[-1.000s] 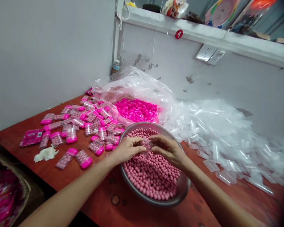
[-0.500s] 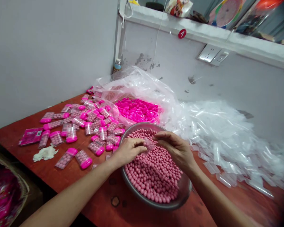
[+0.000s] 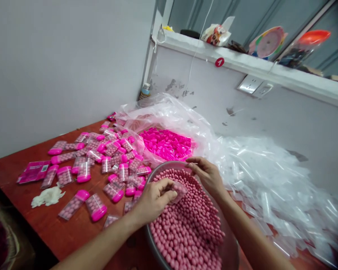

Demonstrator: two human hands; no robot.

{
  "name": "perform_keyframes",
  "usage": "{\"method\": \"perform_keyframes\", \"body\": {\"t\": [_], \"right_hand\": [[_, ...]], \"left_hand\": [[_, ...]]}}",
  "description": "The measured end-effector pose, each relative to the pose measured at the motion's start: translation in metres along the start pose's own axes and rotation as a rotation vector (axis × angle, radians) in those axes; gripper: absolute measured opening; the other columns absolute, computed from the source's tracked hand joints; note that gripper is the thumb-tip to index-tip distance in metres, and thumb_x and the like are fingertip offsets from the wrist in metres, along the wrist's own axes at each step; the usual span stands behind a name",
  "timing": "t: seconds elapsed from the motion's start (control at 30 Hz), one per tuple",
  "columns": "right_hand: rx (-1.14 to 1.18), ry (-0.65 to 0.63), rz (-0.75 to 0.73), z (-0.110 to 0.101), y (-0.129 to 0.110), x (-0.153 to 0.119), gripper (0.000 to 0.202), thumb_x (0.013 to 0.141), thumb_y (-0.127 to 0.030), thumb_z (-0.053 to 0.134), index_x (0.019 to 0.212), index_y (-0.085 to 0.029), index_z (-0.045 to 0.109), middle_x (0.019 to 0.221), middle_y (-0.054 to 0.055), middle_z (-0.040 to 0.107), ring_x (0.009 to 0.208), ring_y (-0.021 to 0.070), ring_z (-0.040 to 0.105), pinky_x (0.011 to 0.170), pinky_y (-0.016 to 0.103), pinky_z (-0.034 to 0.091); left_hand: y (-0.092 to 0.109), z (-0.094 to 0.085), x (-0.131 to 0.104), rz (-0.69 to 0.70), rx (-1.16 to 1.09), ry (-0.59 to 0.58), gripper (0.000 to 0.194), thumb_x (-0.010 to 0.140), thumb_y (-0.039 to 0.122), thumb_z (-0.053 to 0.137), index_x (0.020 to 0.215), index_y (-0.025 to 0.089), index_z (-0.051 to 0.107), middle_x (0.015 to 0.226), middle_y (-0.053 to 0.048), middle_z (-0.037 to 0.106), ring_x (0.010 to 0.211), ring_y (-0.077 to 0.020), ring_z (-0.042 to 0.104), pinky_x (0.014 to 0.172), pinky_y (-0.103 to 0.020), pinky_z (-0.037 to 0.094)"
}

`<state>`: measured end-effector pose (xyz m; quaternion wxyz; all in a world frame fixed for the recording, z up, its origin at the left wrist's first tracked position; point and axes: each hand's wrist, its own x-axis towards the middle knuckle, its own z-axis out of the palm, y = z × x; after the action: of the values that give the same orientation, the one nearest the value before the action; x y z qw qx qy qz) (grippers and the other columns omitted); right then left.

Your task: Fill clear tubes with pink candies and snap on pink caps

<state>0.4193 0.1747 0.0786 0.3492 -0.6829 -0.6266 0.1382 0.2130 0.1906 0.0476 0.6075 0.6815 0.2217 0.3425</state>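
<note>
Over a metal bowl [image 3: 233, 245] heaped with pink beads [image 3: 186, 217], my left hand [image 3: 154, 198] pinches a small clear plastic container [image 3: 180, 192] with pink beads in it. My right hand [image 3: 207, 174] hovers at the bowl's far right rim, fingers partly bent and apart, with nothing visible in them. Just beyond its fingertips lie bright pink caps [image 3: 167, 144] inside an open clear plastic bag [image 3: 171, 107]. Left of the bowl, several filled containers with pink caps [image 3: 95, 208] lie on the red table [image 3: 81, 240].
A large pile of clear empty containers [image 3: 270, 180] spreads along the wall at right. A crumpled white tissue [image 3: 47, 197] and a flat pink packet [image 3: 33, 171] lie at left. A small bottle [image 3: 145, 90] stands in the corner. A cardboard box [image 3: 19, 236] sits at lower left.
My right hand has moved away from the container toward the bowl's far rim and the caps. My left hand still holds the container. The camera view has tilted up.
</note>
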Motion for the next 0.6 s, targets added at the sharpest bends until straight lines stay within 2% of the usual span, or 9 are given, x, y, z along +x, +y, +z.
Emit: {"method": "perform_keyframes", "body": {"t": [0.03, 0.1, 0.2, 0.3, 0.4, 0.5, 0.6], "right_hand": [[-0.167, -0.021, -0.015, 0.004, 0.008, 0.017, 0.025, 0.085, -0.031, 0.045, 0.098, -0.015, 0.058, 0.085, 0.006, 0.066, 0.071, 0.016, 0.061, 0.063, 0.028, 0.048], [-0.34, -0.079, -0.031, 0.014, 0.025, 0.052, 0.02, 0.082, -0.024, 0.047, 0.095, -0.016, 0.061, 0.088, 0.006, 0.067, 0.079, 0.0168, 0.061, 0.071, 0.028, 0.046], [-0.481, -0.162, -0.03, 0.031, 0.046, 0.102, 0.018, 0.079, -0.017, 0.049, 0.088, -0.017, 0.065, 0.089, 0.007, 0.067, 0.086, 0.0197, 0.06, 0.075, 0.029, 0.043], [-0.623, -0.258, -0.025, 0.048, 0.061, 0.137, 0.019, 0.08, -0.015, 0.049, 0.087, -0.017, 0.067, 0.091, 0.01, 0.067, 0.091, 0.022, 0.059, 0.075, 0.03, 0.041], [-0.707, -0.385, -0.049, 0.062, 0.073, 0.157, 0.019, 0.084, -0.023, 0.05, 0.096, -0.015, 0.062, 0.098, 0.01, 0.063, 0.092, 0.0201, 0.057, 0.079, 0.033, 0.042], [-0.755, -0.484, -0.086, 0.072, 0.082, 0.166, 0.029, 0.086, -0.033, 0.049, 0.106, -0.014, 0.055, 0.108, 0.008, 0.058, 0.096, 0.0194, 0.055, 0.084, 0.041, 0.042], [-0.788, -0.55, -0.128, 0.074, 0.089, 0.172, 0.03, 0.086, -0.034, 0.049, 0.109, -0.014, 0.053, 0.111, 0.008, 0.055, 0.098, 0.0199, 0.055, 0.084, 0.042, 0.043]], "left_hand": [[-0.001, -0.001, -0.001, -0.022, -0.044, 0.013, 0.019, 0.079, 0.018, 0.05, 0.095, 0.016, 0.06, 0.089, -0.003, 0.065, 0.082, -0.0153, 0.059, 0.072, -0.023, 0.045], [-0.004, -0.001, -0.002, -0.074, -0.103, 0.026, 0.019, 0.079, 0.022, 0.051, 0.096, 0.016, 0.059, 0.087, -0.004, 0.065, 0.08, -0.0155, 0.059, 0.069, -0.023, 0.045], [-0.006, -0.001, -0.002, -0.124, -0.157, 0.026, 0.021, 0.08, 0.024, 0.051, 0.099, 0.016, 0.058, 0.085, -0.004, 0.064, 0.077, -0.0153, 0.059, 0.065, -0.022, 0.045], [-0.005, -0.002, -0.002, -0.122, -0.148, 0.03, 0.024, 0.082, 0.024, 0.049, 0.104, 0.018, 0.058, 0.086, -0.003, 0.064, 0.076, -0.0148, 0.058, 0.064, -0.021, 0.045], [-0.004, -0.004, -0.001, -0.121, -0.05, 0.041, 0.026, 0.081, 0.024, 0.05, 0.105, 0.022, 0.06, 0.087, -0.001, 0.065, 0.074, -0.0144, 0.057, 0.063, -0.021, 0.043], [-0.004, -0.006, 0.001, -0.113, 0.009, 0.044, 0.026, 0.081, 0.024, 0.051, 0.105, 0.024, 0.061, 0.085, 0.0, 0.066, 0.072, -0.0141, 0.057, 0.063, -0.021, 0.041], [-0.003, -0.006, 0.002, -0.101, 0.016, 0.053, 0.026, 0.081, 0.023, 0.051, 0.105, 0.025, 0.061, 0.082, 0.002, 0.066, 0.071, -0.0137, 0.057, 0.063, -0.021, 0.041]]}}
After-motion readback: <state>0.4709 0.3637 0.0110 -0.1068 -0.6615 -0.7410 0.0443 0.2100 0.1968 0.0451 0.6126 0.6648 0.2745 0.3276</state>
